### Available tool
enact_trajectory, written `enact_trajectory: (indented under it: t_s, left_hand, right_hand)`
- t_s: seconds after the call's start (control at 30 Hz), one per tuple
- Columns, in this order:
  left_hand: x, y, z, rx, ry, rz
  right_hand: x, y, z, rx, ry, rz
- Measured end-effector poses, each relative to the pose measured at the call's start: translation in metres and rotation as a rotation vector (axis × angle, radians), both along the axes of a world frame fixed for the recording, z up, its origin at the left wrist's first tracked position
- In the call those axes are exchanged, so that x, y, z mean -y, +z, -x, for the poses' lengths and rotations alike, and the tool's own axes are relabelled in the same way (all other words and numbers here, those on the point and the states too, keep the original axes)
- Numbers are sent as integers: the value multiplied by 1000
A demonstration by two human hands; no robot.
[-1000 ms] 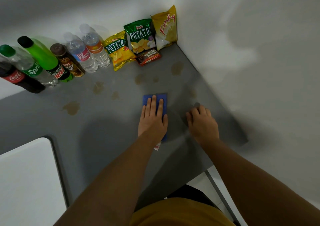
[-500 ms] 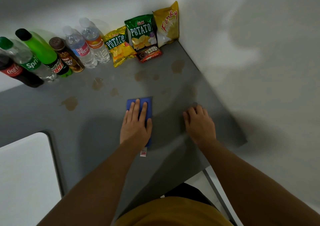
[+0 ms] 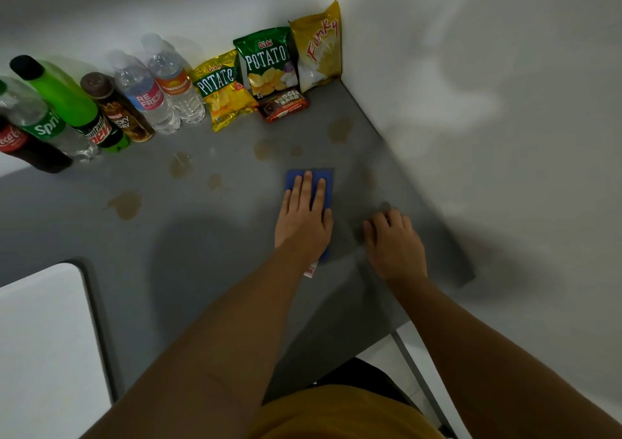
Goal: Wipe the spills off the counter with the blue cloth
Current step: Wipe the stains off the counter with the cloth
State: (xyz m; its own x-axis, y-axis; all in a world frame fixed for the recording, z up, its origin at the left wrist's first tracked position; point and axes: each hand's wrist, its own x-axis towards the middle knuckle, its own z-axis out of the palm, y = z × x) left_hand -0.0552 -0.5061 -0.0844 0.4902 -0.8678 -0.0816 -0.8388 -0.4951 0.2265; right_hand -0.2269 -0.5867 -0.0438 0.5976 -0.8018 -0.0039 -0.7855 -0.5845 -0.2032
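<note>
Grey counter [image 3: 208, 270] is filling most of the view from above, running into a corner between two white walls. The blue cloth [image 3: 324, 178] is lying flat on it, towards the right side, and the left hand [image 3: 304, 218] is pressing down on the cloth with fingers straight and spread. A small white tag is sticking out from under the wrist. The right hand [image 3: 395, 243] is resting just beside it on the bare counter, fingers loosely bent and holding nothing. Brownish spills [image 3: 126, 204] are sitting in patches further back and to the left of the cloth, with one larger patch [image 3: 340, 130] near the right wall. Along the back wall a row of drinks bottles [image 3: 158, 85] is standing, then two potato crisp bags [image 3: 266, 62], a yellow snack bag [image 3: 318, 45] in the corner, and a small fudge bar packet [image 3: 284, 104] lying in front of them. A white surface [image 3: 43, 347] is showing at the lower left.
</note>
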Motion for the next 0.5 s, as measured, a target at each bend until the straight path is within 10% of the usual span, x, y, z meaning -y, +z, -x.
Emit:
enact_trajectory:
  t_s: [0.5]
  left_hand:
    - [-81,0,20,-32,77,-1]
  right_hand:
    - [-25,10,-32,17,166,-24]
